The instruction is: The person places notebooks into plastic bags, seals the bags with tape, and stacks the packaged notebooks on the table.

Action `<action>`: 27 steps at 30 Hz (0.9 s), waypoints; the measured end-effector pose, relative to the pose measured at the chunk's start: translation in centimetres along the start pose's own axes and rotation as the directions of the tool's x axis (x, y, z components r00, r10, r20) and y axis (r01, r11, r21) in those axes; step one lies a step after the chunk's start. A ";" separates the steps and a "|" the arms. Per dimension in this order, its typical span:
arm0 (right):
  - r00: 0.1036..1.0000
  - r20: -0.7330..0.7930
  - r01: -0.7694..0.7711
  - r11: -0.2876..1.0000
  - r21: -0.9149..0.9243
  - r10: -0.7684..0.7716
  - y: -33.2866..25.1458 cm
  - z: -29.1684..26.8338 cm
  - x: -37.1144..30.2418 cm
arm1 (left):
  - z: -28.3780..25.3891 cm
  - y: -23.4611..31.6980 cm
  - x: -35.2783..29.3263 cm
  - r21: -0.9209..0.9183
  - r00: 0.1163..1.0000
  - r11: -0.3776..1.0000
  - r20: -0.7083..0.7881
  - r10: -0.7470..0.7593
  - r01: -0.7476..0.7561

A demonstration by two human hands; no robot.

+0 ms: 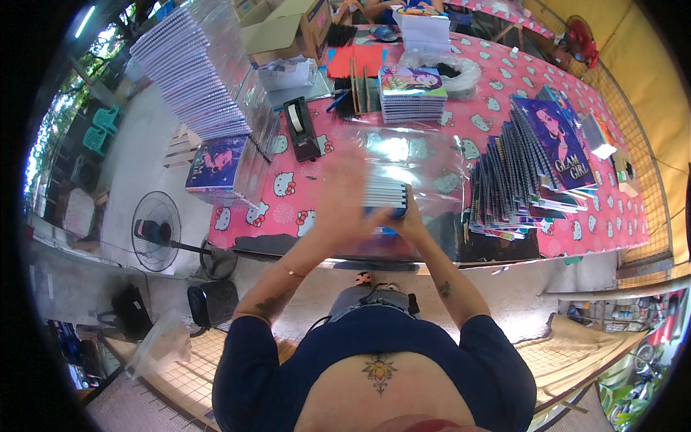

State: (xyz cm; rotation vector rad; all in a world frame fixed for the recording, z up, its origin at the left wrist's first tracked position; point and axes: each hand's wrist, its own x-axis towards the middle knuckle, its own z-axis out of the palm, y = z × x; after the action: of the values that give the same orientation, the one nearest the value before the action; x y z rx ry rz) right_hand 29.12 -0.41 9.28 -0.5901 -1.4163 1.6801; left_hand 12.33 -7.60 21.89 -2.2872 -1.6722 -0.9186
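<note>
A small stack of spiral notebooks (386,193) stands at the near side of the table, its bound edges up and pale page edges between them. My right hand (410,218) is closed round the stack's right side and lower corner. At its left side is my left hand (344,201), smeared by motion, so its fingers do not show clearly. Beneath and behind the stack lies clear plastic film (435,155), shiny with reflected light. To the right, many spiral notebooks with purple illustrated covers (558,140) lean in a fanned row.
Plastic-wrapped notebooks (194,79) form a tall pile at the left table edge. A black tape dispenser (301,129) stands beside it. Farther back are a notebook stack (412,101), a cardboard box (284,32) and another person's arm (381,9). A floor fan (156,230) is at left.
</note>
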 end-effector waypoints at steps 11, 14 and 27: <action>0.998 0.021 0.070 0.956 -0.285 -0.067 -0.6 -1.0 0.9 | 1.4 -3.2 1.6 0.084 0.847 0.996 0.531 -0.020 -0.029; 0.960 -0.097 0.207 0.897 -0.390 -0.264 -1.8 -2.8 0.8 | 0.4 -3.1 1.9 0.003 0.924 0.990 0.360 -0.131 0.139; 0.826 -0.204 -0.536 0.844 0.008 0.526 0.8 -14.4 0.9 | 16.0 -8.3 0.1 -0.366 0.548 0.408 0.583 -0.600 0.836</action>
State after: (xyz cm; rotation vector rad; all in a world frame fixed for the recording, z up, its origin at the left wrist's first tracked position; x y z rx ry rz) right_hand 39.81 8.37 5.04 -1.2395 -1.2136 1.9434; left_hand 10.85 2.95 7.37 -2.0418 -3.1260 -1.4415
